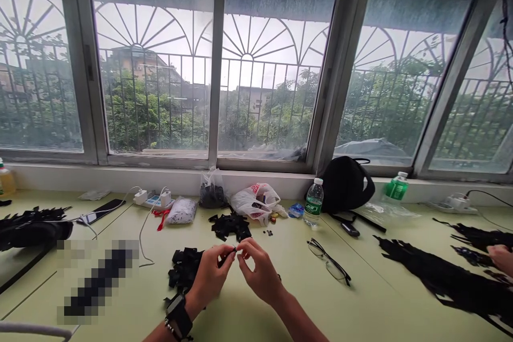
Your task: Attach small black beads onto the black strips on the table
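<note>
My left hand (210, 272) and my right hand (259, 270) meet above the pale green table (280, 310), their fingertips pinching a small black piece (234, 249) between them. The piece is too small to make out in detail. Just left of my left hand lies a heap of black cut pieces (184, 270). A second black heap (230, 226) lies ahead of my hands, with several tiny dark bits (267, 233) to its right. A black smartwatch (179, 316) sits on my left wrist.
Eyeglasses (329, 262) lie right of my hands. Long black fringed strips (449, 278) lie at right, near a co-worker's hand (500, 259). Along the window stand plastic bags (256, 203), a water bottle (313, 203), a black bag (347, 184) and power strips (157, 201).
</note>
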`<state>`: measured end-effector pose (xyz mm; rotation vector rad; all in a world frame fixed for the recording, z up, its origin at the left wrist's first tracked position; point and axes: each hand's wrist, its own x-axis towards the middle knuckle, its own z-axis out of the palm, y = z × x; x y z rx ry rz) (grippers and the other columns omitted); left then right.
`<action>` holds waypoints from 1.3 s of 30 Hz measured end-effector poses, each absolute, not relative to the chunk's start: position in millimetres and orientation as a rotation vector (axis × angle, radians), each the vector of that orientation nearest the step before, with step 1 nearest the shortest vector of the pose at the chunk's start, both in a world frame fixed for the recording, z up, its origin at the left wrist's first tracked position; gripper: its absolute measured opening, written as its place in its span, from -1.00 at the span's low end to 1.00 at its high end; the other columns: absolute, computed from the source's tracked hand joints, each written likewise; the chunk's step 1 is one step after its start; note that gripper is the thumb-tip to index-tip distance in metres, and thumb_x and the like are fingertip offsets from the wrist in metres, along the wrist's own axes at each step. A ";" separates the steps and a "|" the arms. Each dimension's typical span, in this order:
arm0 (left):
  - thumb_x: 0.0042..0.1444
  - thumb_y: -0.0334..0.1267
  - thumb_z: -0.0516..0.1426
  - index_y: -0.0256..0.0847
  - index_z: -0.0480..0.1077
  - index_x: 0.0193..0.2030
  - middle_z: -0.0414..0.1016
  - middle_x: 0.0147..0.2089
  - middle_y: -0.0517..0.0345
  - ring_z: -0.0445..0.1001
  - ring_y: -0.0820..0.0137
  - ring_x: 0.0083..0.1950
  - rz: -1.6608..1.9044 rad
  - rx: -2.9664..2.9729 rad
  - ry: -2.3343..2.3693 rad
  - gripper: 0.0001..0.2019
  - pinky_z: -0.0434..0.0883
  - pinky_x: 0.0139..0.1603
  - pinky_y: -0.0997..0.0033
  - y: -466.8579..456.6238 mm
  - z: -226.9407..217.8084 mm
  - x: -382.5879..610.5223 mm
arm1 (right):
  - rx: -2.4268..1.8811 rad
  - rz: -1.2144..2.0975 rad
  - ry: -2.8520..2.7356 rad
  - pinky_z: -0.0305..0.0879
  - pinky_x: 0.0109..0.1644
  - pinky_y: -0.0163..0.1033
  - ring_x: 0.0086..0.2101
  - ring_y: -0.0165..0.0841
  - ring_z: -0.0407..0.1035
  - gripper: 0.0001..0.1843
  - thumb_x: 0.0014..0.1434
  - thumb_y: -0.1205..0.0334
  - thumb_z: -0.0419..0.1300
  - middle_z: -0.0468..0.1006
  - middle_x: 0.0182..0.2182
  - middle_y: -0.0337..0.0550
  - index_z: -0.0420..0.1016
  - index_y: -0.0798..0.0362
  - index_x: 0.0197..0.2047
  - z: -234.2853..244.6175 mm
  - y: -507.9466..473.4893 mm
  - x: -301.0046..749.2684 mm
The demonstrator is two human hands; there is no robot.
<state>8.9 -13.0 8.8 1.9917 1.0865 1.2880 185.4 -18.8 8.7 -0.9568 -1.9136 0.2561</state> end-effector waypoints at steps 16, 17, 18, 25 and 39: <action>0.23 -0.37 0.08 -0.15 0.49 -0.44 0.56 -0.43 0.16 0.39 0.30 -0.28 1.121 2.362 1.251 -0.75 0.20 -0.25 0.38 -20.6 6.1 8.6 | -1.249 -0.322 -2.315 0.04 -0.31 -0.22 -0.36 -0.33 0.38 -0.82 0.38 0.33 0.05 0.51 -0.34 -0.18 0.43 0.03 -0.26 -7.3 -20.2 182.6; 0.23 -0.37 0.08 -0.15 0.48 -0.44 0.55 -0.43 0.16 0.39 0.31 -0.29 1.113 2.369 1.258 -0.76 0.19 -0.26 0.38 -20.3 5.8 8.7 | -1.261 -0.327 -2.325 0.03 -0.31 -0.21 -0.36 -0.32 0.38 -0.82 0.38 0.34 0.05 0.52 -0.34 -0.17 0.43 0.04 -0.25 -8.1 -20.2 182.3; 0.22 -0.37 0.08 -0.15 0.48 -0.44 0.55 -0.43 0.16 0.38 0.32 -0.29 1.104 2.372 1.267 -0.76 0.18 -0.26 0.38 -20.0 5.4 8.8 | -1.276 -0.330 -2.338 0.03 -0.31 -0.21 -0.36 -0.32 0.39 -0.82 0.38 0.34 0.05 0.53 -0.33 -0.16 0.44 0.04 -0.24 -9.0 -20.1 182.1; 0.19 -0.32 0.09 -0.19 0.33 -0.56 0.43 -0.55 0.20 0.29 0.38 -0.39 1.016 2.394 1.314 -0.72 0.10 -0.32 0.39 -18.4 4.2 9.7 | -1.372 -0.300 -2.416 0.02 -0.33 -0.21 -0.36 -0.29 0.43 -0.81 0.35 0.35 0.05 0.57 -0.32 -0.12 0.47 0.06 -0.25 -13.5 -19.1 182.0; 0.08 -0.30 0.11 -0.20 0.12 -0.62 0.20 -0.63 0.27 0.12 0.44 -0.45 1.029 2.320 1.322 -0.69 0.02 -0.38 0.40 -15.3 0.1 8.7 | -1.345 -0.415 -2.466 -0.03 -0.40 -0.21 -0.43 -0.31 0.45 -0.83 0.35 0.33 0.12 0.57 -0.39 -0.16 0.43 0.07 -0.31 -7.5 -25.4 175.7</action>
